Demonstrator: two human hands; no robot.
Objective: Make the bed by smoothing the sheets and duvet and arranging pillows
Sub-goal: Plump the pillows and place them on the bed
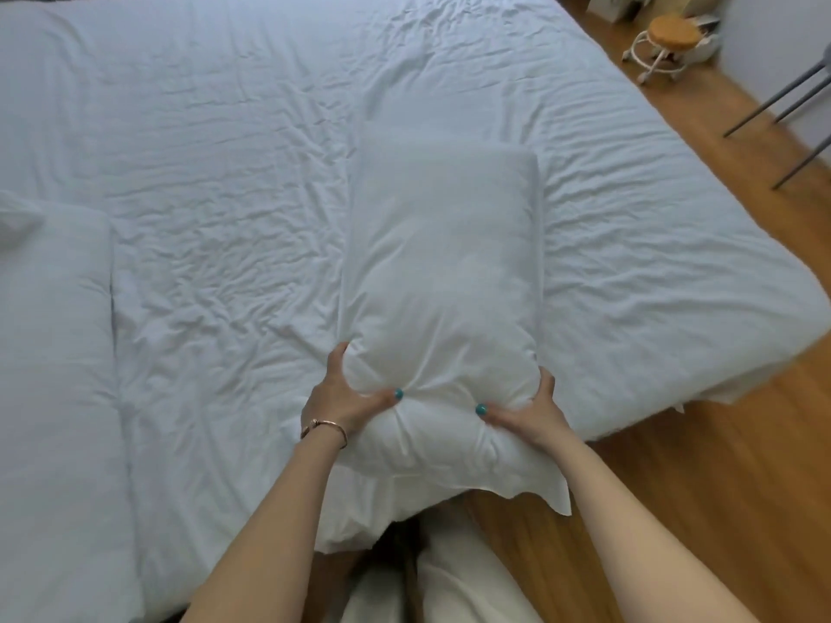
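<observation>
A white pillow [443,281] is held lengthwise above the bed, its far end blurred. My left hand [341,395] grips its near left side, thumb pressed into the fabric. My right hand [524,409] grips its near right side the same way. The pillowcase's open flap hangs below my wrists. Beneath lies the wrinkled white sheet [216,209] covering the mattress. A thick white duvet [54,375] is folded along the left part of the bed. A second white pillow's corner [15,222] shows at the left edge.
Wooden floor [701,447] runs along the right side of the bed. A small round wooden stool [670,36] on a white frame stands at the top right. Grey chair legs [791,105] slant in at the far right. My legs in white show at the bottom.
</observation>
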